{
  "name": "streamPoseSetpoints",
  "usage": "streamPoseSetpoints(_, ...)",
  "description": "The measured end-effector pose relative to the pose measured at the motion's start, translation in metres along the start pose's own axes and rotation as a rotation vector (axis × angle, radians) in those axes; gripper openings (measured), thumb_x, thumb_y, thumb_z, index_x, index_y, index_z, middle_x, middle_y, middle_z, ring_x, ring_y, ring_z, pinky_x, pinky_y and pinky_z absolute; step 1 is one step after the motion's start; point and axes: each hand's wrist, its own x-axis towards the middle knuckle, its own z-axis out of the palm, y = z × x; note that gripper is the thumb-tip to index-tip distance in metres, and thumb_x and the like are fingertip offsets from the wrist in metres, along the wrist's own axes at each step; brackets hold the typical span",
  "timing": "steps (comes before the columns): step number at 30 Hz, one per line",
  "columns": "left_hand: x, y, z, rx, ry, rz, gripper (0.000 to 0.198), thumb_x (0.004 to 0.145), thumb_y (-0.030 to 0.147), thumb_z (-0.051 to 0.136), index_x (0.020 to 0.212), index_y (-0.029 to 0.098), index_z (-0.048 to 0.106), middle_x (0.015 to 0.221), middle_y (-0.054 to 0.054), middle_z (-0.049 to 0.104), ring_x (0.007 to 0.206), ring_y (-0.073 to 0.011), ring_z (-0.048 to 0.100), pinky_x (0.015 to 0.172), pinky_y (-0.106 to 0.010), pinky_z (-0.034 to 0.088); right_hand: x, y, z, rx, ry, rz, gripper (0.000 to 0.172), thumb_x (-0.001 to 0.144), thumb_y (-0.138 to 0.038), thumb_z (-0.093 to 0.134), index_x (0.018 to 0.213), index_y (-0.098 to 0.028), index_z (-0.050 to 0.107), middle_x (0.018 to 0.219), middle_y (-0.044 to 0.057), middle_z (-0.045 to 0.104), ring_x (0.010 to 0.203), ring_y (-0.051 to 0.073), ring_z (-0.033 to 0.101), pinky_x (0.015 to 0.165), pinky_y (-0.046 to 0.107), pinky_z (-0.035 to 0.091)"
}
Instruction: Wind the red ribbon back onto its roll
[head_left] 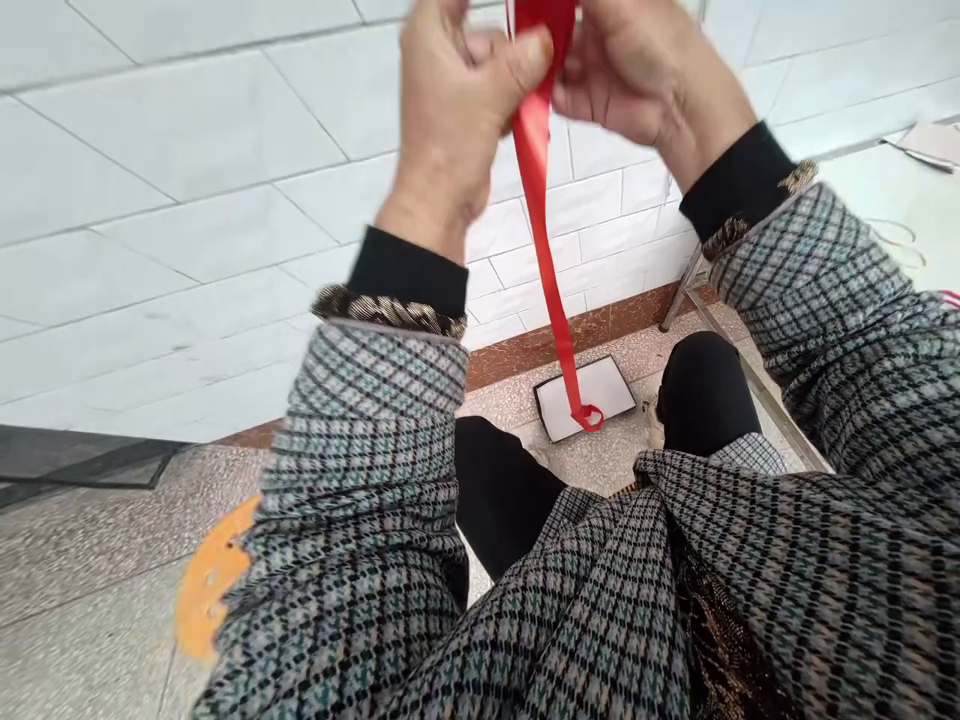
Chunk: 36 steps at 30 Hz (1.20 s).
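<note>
A shiny red ribbon (534, 170) hangs down from between my raised hands at the top of the view. My left hand (469, 95) is closed on it, the thumb pressed flat against its face. Just to the right, my right hand (630, 70) has its fingers curled at the ribbon's other edge, and its upper part is cut off by the frame. Far below, the ribbon's lower end curls in a small loop over a white rectangular board or shallow box with a dark rim (600, 385) on the floor.
A white tiled wall (225, 220) rises in front of me. My black-clad knees (506, 495) flank the floor piece. A pale tabletop (892, 210) stands at the right, with a metal leg (681, 290). An orange cutout shape (206, 580) and a dark glassy panel (82, 458) are at the left.
</note>
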Motion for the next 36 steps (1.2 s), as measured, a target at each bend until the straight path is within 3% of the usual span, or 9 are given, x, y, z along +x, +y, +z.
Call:
streamPoseSetpoints(2,-0.01,-0.016,-0.003,-0.2,-0.01,0.01,0.057,0.084,0.035,0.095,0.129,0.023,0.063,0.106,0.003,0.079,0.082,-0.0124,0.079,0.07,-0.024,0.064,0.001,0.01,0.003,-0.006,-0.018,0.091,0.027,0.121,-0.013,0.044,0.104,-0.01,0.065,0.072,-0.003,0.068,0.064,0.007,0.064,0.06,0.012,0.055)
streamPoseSetpoints(5,-0.033,-0.046,-0.009,-0.363,0.045,-0.179,0.062,0.069,0.037,0.105,0.116,0.024,0.067,0.069,0.005,0.067,0.063,-0.0159,0.07,0.057,-0.025,0.057,0.0,0.041,0.003,-0.015,0.002,0.214,0.017,0.116,-0.014,0.055,0.112,-0.009,0.071,0.085,0.002,0.074,0.069,0.009,0.068,0.063,0.017,0.059)
streamPoseSetpoints(7,-0.052,-0.069,-0.012,-0.468,0.009,-0.333,0.056,0.07,0.034,0.103,0.114,0.023,0.07,0.064,0.005,0.063,0.058,-0.0174,0.069,0.054,-0.027,0.055,0.0,0.071,-0.001,-0.025,0.015,0.301,0.01,0.108,-0.02,0.072,0.114,-0.012,0.074,0.086,0.004,0.076,0.073,0.013,0.072,0.066,0.021,0.062)
streamPoseSetpoints(10,-0.081,-0.104,-0.013,-0.553,-0.096,-0.452,0.051,0.074,0.03,0.097,0.116,0.023,0.07,0.061,0.004,0.064,0.053,-0.0168,0.066,0.055,-0.028,0.055,0.002,0.119,-0.01,-0.016,0.02,0.412,0.024,0.092,-0.021,0.087,0.114,-0.015,0.077,0.088,0.007,0.079,0.075,0.019,0.075,0.064,0.026,0.064)
streamPoseSetpoints(17,-0.125,-0.164,0.002,-0.631,-0.068,-0.659,0.06,0.073,0.036,0.093,0.123,0.021,0.065,0.065,0.005,0.068,0.057,-0.0154,0.069,0.06,-0.026,0.055,-0.005,0.204,-0.011,0.098,0.108,0.542,0.007,0.091,-0.019,0.082,0.094,-0.016,0.076,0.08,0.005,0.078,0.068,0.016,0.071,0.062,0.026,0.062)
streamPoseSetpoints(21,-0.126,-0.17,0.022,-0.67,0.025,-0.703,0.061,0.078,0.039,0.09,0.13,0.022,0.062,0.063,0.009,0.062,0.046,-0.0104,0.057,0.052,-0.025,0.049,-0.006,0.219,-0.016,0.161,0.275,0.556,0.006,0.089,-0.015,0.078,0.091,-0.017,0.073,0.079,0.002,0.077,0.069,0.014,0.07,0.067,0.024,0.06)
streamPoseSetpoints(24,-0.122,-0.166,0.036,-0.644,0.148,-0.734,0.047,0.081,0.039,0.087,0.116,0.022,0.063,0.06,0.012,0.055,0.039,-0.0058,0.041,0.045,-0.023,0.038,-0.006,0.219,-0.026,0.139,0.404,0.52,0.008,0.09,-0.01,0.071,0.088,-0.018,0.071,0.075,0.0,0.075,0.067,0.012,0.068,0.067,0.022,0.059)
streamPoseSetpoints(30,-0.119,-0.161,0.044,-0.513,0.199,-0.7,0.029,0.078,0.034,0.087,0.094,0.018,0.068,0.064,0.005,0.061,0.052,-0.0091,0.055,0.053,-0.022,0.046,-0.011,0.218,-0.038,0.083,0.438,0.537,0.009,0.087,-0.01,0.066,0.084,-0.017,0.07,0.072,0.002,0.073,0.065,0.013,0.066,0.067,0.024,0.058)
streamPoseSetpoints(36,-0.122,-0.149,0.051,-0.513,0.067,-0.721,0.022,0.083,0.037,0.08,0.088,0.018,0.07,0.056,0.008,0.044,0.042,-0.0049,0.028,0.041,-0.021,0.02,-0.017,0.215,-0.045,0.166,0.512,0.551,0.015,0.091,-0.007,0.064,0.083,-0.018,0.066,0.069,0.001,0.072,0.065,0.013,0.068,0.067,0.022,0.059)
